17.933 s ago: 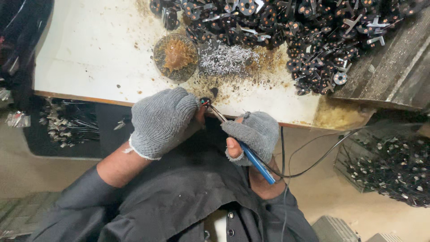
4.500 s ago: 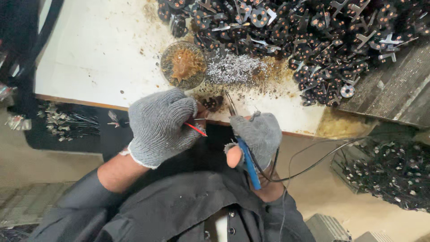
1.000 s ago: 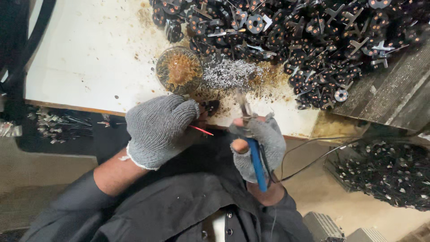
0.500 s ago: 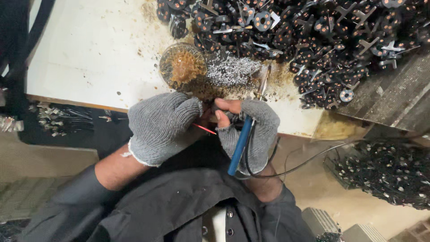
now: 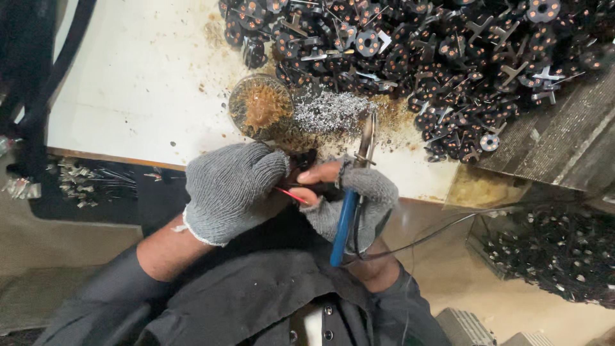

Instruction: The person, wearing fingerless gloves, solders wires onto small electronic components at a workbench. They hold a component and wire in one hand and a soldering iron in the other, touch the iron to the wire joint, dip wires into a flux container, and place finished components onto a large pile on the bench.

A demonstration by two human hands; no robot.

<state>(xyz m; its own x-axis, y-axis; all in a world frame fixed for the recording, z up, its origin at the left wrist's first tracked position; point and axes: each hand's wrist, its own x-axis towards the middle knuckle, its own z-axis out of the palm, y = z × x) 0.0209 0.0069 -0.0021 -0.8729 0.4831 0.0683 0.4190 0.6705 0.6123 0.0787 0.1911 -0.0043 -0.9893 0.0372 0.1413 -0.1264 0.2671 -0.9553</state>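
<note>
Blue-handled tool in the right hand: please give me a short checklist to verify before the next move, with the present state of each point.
1. Blue-handled tool secure in the right hand: ok, the gloved palm wraps its handle.
2. Metal tip away from fingers: ok, it points up over the table.
3. Small dark part held firmly between both hands: cannot tell, the left hand mostly hides it.
4. Red wire free of the tool: ok, it runs between the hands, below the tip.
5. Black cord not snagged: cannot tell, it trails off to the right.
6. Round dish within reach: ok, just above the hands.
</note>
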